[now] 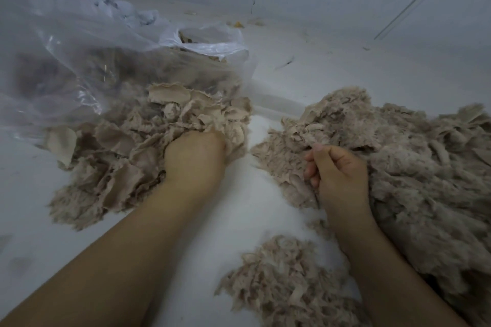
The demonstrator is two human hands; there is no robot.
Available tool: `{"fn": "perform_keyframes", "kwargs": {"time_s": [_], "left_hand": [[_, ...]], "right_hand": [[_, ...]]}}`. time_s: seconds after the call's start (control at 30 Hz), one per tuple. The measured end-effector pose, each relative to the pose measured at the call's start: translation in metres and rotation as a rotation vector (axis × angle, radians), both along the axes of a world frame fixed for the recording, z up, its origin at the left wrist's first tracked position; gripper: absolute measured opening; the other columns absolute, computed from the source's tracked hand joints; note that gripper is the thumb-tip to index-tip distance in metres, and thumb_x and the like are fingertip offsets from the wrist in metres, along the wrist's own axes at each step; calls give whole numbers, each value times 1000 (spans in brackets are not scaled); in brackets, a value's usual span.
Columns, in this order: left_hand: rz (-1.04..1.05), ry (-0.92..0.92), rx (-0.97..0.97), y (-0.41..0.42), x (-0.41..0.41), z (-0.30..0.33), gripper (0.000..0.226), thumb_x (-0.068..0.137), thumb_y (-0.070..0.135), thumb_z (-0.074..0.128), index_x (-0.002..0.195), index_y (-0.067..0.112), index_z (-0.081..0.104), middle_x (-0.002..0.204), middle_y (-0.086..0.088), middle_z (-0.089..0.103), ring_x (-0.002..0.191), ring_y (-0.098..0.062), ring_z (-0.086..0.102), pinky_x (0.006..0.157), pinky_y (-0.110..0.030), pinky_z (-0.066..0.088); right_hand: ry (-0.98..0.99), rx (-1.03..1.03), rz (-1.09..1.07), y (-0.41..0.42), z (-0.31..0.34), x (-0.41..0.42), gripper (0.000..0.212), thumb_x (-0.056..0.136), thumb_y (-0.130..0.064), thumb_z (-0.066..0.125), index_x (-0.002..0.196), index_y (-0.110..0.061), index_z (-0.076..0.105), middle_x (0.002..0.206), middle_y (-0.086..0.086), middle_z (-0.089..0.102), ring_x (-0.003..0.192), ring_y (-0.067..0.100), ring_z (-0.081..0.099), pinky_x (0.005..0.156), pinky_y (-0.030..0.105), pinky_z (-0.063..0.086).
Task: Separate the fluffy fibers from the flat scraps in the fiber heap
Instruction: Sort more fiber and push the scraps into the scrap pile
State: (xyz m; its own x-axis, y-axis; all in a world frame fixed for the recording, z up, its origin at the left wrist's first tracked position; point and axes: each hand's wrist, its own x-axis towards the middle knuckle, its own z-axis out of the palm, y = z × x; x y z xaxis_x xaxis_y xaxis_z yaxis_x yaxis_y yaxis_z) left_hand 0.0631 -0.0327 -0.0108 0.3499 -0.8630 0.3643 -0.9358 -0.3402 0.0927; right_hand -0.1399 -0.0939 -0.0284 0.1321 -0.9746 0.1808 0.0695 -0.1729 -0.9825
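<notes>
left hand [195, 158] buried in scraps [138, 146], grip unclear | right hand [337, 170] grips fibers [398, 167]

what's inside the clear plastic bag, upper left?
Through the clear plastic bag, more beige fiber and flat scraps show, spilling from its mouth into the left heap. White crumpled material shows at the back. Deeper contents are blurred by the folds.
</notes>
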Motion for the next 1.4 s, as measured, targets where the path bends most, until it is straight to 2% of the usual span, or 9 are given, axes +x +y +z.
{"fn": "perform_keyframes", "kwargs": {"time_s": [0.2, 0.37, 0.5, 0.63, 0.77, 1.0, 1.2, 1.3, 1.4], "left_hand": [[-310, -128, -352, 6, -45, -3, 29, 81, 41, 61, 69, 14, 63, 53, -3, 57, 46, -24, 53, 44, -23, 32], [-436, 297, 42, -16, -76, -21, 31, 88, 56, 55, 99, 29, 66, 81, 6, 67, 75, -15, 63, 61, -33, 50], [-538, 522, -78, -23, -69, -28, 11, 86, 29, 68, 79, 23, 73, 74, 5, 65, 68, -14, 59, 59, -36, 49], [-568, 793, -176, -22, -68, -32, 19, 89, 25, 61, 71, 19, 64, 64, 5, 60, 59, -13, 58, 56, -41, 50], [-459, 816, -259, -24, -68, -29, 30, 97, 22, 55, 68, 27, 50, 64, 6, 56, 61, -11, 56, 58, -32, 46], [-342, 1068, -349, -21, -63, -19, 29, 102, 17, 48, 84, -6, 53, 76, -21, 60, 64, -28, 57, 59, -41, 46], [-398, 1219, -273, -18, -63, -16, 30, 101, 12, 48, 72, 6, 52, 55, 12, 52, 50, -3, 49, 49, -23, 43], [-419, 1147, -235, -20, -65, -17, 30, 101, 11, 50, 72, 2, 52, 64, -1, 51, 59, -12, 48, 55, -32, 42], [-385, 1142, -244, -22, -64, -19, 28, 101, 16, 51, 76, 4, 55, 65, -8, 55, 60, -21, 54, 55, -39, 46]], "right_hand": [[56, -68, -3, 1, 2, 0, 31, 101, -11, 50, 74, -4, 64, 56, 2, 57, 44, 7, 44, 45, 19, 40], [67, -117, -30, -1, 1, 1, 20, 102, -9, 47, 89, -9, 64, 77, 6, 68, 46, 4, 46, 48, 18, 41], [122, -119, 56, -4, -4, 0, 19, 103, -13, 44, 103, -17, 62, 90, 2, 74, 81, 6, 69, 74, 17, 52], [376, -197, 137, -3, -11, -1, 23, 103, -31, 41, 116, -30, 61, 106, -11, 69, 99, 3, 64, 84, 22, 51], [522, -259, 101, -5, -13, -2, 33, 100, -36, 38, 116, -25, 65, 92, -22, 61, 83, -8, 58, 73, 14, 45], [503, -147, 56, -13, -24, -2, 25, 96, -16, 54, 92, -38, 62, 76, -13, 66, 67, 3, 61, 63, 27, 51], [321, -126, 29, -12, -21, 0, 20, 95, -22, 56, 87, -36, 67, 71, -12, 69, 61, 4, 61, 55, 23, 50], [197, -129, 82, -6, -13, 1, 26, 92, -34, 48, 86, -27, 71, 60, -11, 62, 54, 6, 55, 50, 22, 45], [248, -150, 113, -4, -12, 0, 13, 92, -29, 66, 83, -21, 71, 66, -3, 68, 58, 10, 60, 52, 32, 51]]}}
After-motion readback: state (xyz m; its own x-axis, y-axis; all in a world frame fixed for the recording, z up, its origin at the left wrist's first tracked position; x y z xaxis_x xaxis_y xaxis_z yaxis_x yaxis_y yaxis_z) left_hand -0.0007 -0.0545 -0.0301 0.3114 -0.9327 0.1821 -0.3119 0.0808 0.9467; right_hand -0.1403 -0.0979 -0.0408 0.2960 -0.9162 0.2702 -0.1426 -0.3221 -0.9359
